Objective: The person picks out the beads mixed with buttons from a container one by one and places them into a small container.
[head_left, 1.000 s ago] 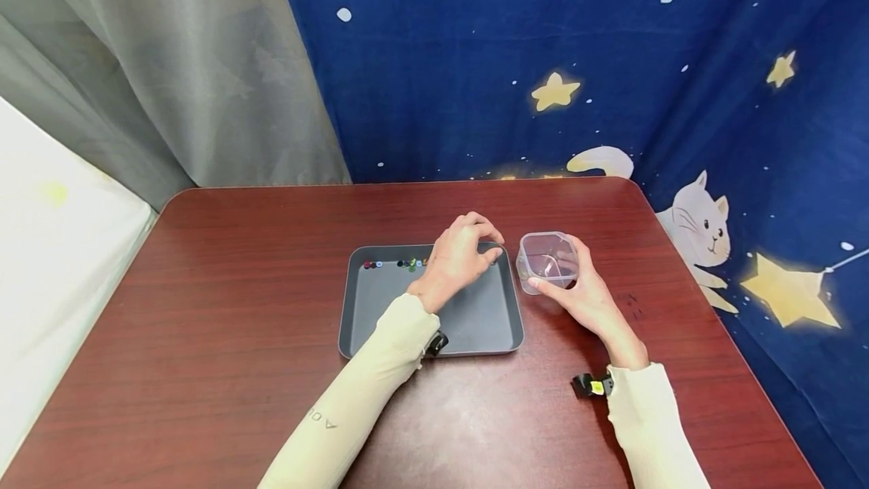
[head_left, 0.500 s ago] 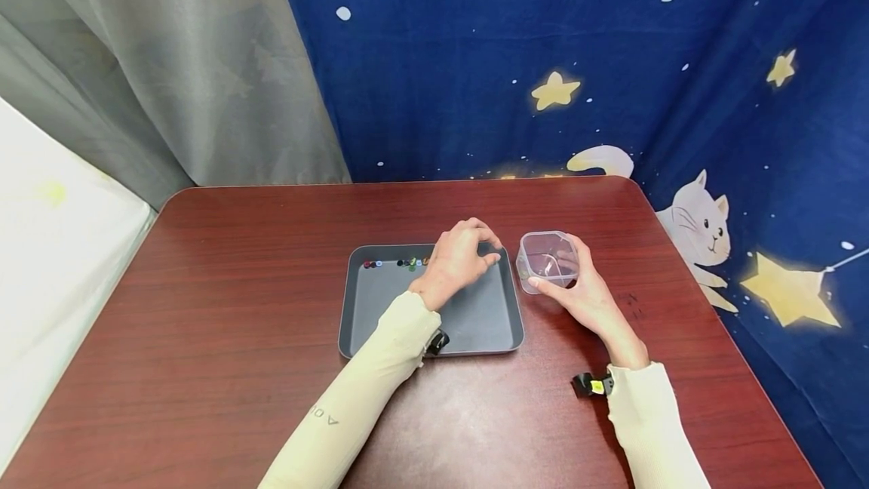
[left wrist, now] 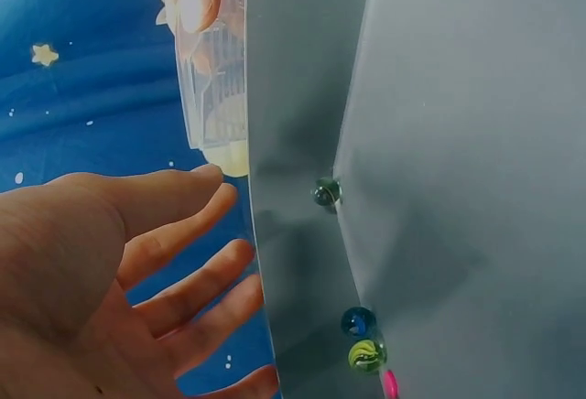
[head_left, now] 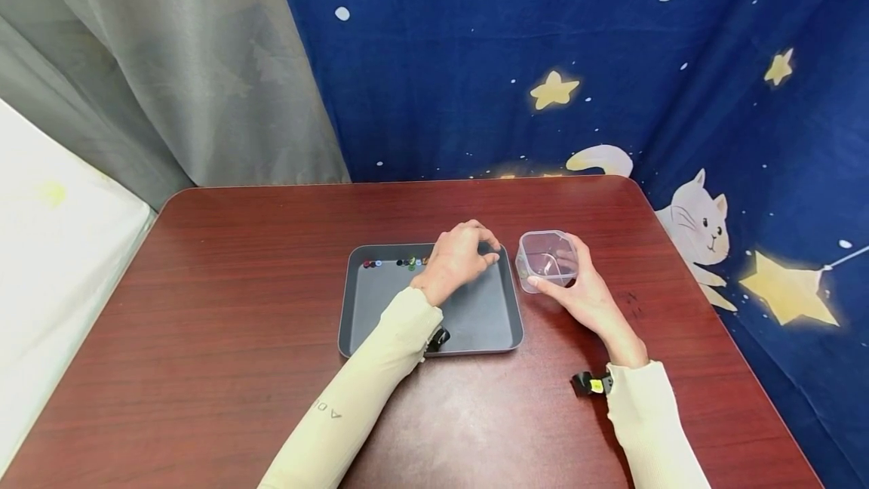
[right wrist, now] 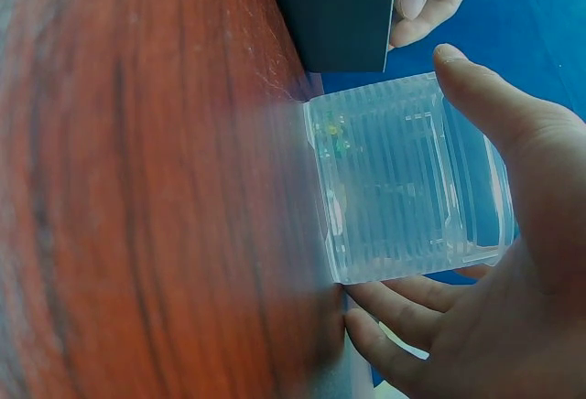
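Observation:
Over the far right corner of the grey tray [head_left: 468, 323] is my left hand [head_left: 458, 255], thumb and fingertips apart, with nothing visible between them. In the left wrist view its fingers are extended beside the tray wall. A dark green marble [left wrist: 327, 191] lies at the foot of that wall, with a blue marble [left wrist: 359, 323], a yellow-green marble [left wrist: 366, 355] and a partly cut-off pink piece [left wrist: 391, 383] farther along. My right hand [head_left: 587, 293] grips a clear plastic box [head_left: 547, 262] standing just right of the tray. Small yellow-green spots [right wrist: 334, 131] show through its wall.
More small coloured marbles [head_left: 411, 263] line the tray's far side, some hidden behind my left hand. The tray stands on a reddish-brown table [head_left: 237, 308]. A blue star-patterned curtain [head_left: 475, 59] and a grey curtain [head_left: 204, 81] hang behind it.
My left hand has shifted very slightly down and left, its fingertips staying over the tray corner. The right hand and the box have hardly moved.

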`<control>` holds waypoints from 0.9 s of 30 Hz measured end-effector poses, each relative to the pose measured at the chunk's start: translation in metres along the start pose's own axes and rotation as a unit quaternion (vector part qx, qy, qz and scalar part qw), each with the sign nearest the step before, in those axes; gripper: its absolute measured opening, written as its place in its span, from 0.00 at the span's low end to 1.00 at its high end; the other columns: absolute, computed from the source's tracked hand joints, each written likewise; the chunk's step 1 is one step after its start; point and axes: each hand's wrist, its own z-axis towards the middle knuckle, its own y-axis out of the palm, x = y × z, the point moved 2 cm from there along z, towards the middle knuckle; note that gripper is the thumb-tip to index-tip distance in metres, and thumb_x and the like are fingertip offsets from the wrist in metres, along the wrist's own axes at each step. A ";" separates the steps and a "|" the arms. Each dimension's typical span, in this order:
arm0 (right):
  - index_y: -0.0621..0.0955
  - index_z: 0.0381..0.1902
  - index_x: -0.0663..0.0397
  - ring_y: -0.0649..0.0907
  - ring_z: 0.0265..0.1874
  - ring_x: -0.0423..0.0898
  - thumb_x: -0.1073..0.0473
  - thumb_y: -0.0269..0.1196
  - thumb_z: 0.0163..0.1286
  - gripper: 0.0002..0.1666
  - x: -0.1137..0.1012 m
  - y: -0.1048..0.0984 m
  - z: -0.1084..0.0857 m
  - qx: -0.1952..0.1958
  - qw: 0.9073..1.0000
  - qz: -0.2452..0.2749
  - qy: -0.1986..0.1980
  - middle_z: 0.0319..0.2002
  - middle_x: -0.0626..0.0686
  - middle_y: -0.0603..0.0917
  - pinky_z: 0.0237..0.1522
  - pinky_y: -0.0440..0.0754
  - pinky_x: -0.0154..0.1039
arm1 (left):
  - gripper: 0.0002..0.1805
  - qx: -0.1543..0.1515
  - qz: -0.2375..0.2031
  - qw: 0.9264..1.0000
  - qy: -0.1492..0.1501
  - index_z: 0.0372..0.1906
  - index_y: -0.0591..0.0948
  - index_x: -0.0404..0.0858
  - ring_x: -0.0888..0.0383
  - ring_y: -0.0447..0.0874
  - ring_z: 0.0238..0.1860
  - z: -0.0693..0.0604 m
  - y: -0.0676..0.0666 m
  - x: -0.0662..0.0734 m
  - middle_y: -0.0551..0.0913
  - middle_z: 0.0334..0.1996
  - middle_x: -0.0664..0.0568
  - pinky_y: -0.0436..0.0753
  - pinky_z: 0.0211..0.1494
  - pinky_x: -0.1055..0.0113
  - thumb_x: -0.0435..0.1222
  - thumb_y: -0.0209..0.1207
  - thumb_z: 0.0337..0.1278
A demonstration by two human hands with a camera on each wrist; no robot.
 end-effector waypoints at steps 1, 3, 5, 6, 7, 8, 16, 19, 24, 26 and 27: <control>0.49 0.83 0.40 0.68 0.75 0.62 0.44 0.75 0.64 0.62 0.000 0.000 0.000 0.000 1.000 0.000 0.001 0.74 0.65 0.68 0.75 0.67 0.66 | 0.08 -0.002 0.002 1.000 -0.001 0.46 0.91 0.51 0.55 0.84 0.59 0.000 0.001 0.000 0.87 0.54 0.59 0.82 0.61 0.53 0.43 0.70 0.64; 0.49 0.83 0.40 0.68 0.75 0.62 0.44 0.75 0.64 0.62 0.000 0.000 0.000 -0.001 1.000 0.001 0.001 0.75 0.65 0.67 0.75 0.67 0.66 | 0.08 -0.007 0.007 1.000 -0.002 0.46 0.91 0.52 0.55 0.85 0.58 0.001 0.002 0.001 0.86 0.54 0.59 0.83 0.61 0.54 0.43 0.70 0.65; 0.48 0.83 0.39 0.68 0.75 0.62 0.43 0.75 0.64 0.62 0.000 -0.001 0.000 -0.002 1.000 0.002 0.002 0.75 0.64 0.67 0.75 0.67 0.66 | 0.08 -0.012 0.010 1.000 -0.002 0.47 0.91 0.52 0.55 0.85 0.58 0.002 0.003 0.001 0.86 0.54 0.58 0.83 0.60 0.55 0.43 0.70 0.65; 0.48 0.83 0.39 0.68 0.75 0.62 0.43 0.75 0.64 0.62 0.000 -0.001 0.000 -0.003 1.000 0.002 0.002 0.75 0.64 0.67 0.75 0.67 0.66 | 0.08 -0.014 0.011 1.000 -0.002 0.47 0.91 0.52 0.55 0.85 0.58 0.003 0.004 0.001 0.86 0.54 0.58 0.83 0.59 0.56 0.43 0.70 0.65; 0.48 0.83 0.39 0.68 0.75 0.62 0.43 0.75 0.65 0.62 0.000 -0.001 0.000 -0.003 1.000 0.002 0.002 0.75 0.64 0.67 0.75 0.67 0.66 | 0.08 -0.016 0.013 1.000 -0.002 0.47 0.91 0.53 0.55 0.85 0.58 0.003 0.004 0.001 0.86 0.54 0.58 0.84 0.59 0.56 0.43 0.69 0.65; 0.48 0.83 0.39 0.68 0.75 0.62 0.43 0.75 0.65 0.62 0.000 -0.001 -0.001 -0.002 1.000 0.002 0.001 0.75 0.64 0.67 0.75 0.67 0.66 | 0.08 -0.018 0.013 1.000 -0.003 0.47 0.91 0.53 0.55 0.85 0.58 0.003 0.005 0.001 0.86 0.54 0.58 0.83 0.60 0.55 0.43 0.69 0.65; 0.49 0.83 0.39 0.68 0.75 0.62 0.44 0.75 0.65 0.61 0.000 0.000 -0.001 -0.003 1.000 0.006 -0.002 0.74 0.64 0.68 0.74 0.67 0.66 | 0.09 -0.026 0.011 0.999 -0.018 0.49 0.91 0.53 0.54 0.83 0.60 0.003 0.011 -0.003 0.86 0.56 0.56 0.79 0.63 0.52 0.44 0.68 0.66; 0.49 0.83 0.39 0.68 0.75 0.61 0.43 0.74 0.65 0.61 -0.001 0.000 -0.001 -0.004 1.000 0.006 -0.001 0.75 0.64 0.68 0.74 0.68 0.66 | 0.09 -0.022 0.015 0.999 -0.019 0.49 0.91 0.54 0.54 0.84 0.60 0.003 0.015 -0.004 0.87 0.55 0.56 0.78 0.61 0.53 0.44 0.69 0.66; 0.49 0.83 0.37 0.68 0.75 0.61 0.43 0.75 0.65 0.61 -0.002 0.000 -0.002 -0.005 1.000 0.008 0.001 0.75 0.63 0.67 0.74 0.68 0.66 | 0.10 -0.009 0.018 1.000 -0.017 0.49 0.91 0.54 0.54 0.85 0.58 0.003 0.020 -0.007 0.88 0.51 0.56 0.76 0.58 0.54 0.43 0.70 0.65; 0.49 0.83 0.37 0.68 0.75 0.61 0.43 0.75 0.65 0.61 -0.002 0.000 -0.002 -0.005 1.000 0.007 0.001 0.75 0.63 0.67 0.74 0.68 0.66 | 0.10 -0.005 0.017 1.000 -0.015 0.49 0.91 0.54 0.54 0.85 0.57 0.003 0.021 -0.008 0.88 0.51 0.56 0.76 0.57 0.54 0.43 0.70 0.64; 0.49 0.83 0.37 0.68 0.75 0.61 0.43 0.75 0.65 0.61 -0.002 -0.001 -0.002 -0.005 1.000 0.006 0.002 0.75 0.63 0.67 0.74 0.68 0.66 | 0.10 -0.004 0.018 1.000 -0.014 0.49 0.91 0.54 0.53 0.85 0.57 0.003 0.022 -0.009 0.88 0.51 0.56 0.76 0.57 0.54 0.43 0.70 0.64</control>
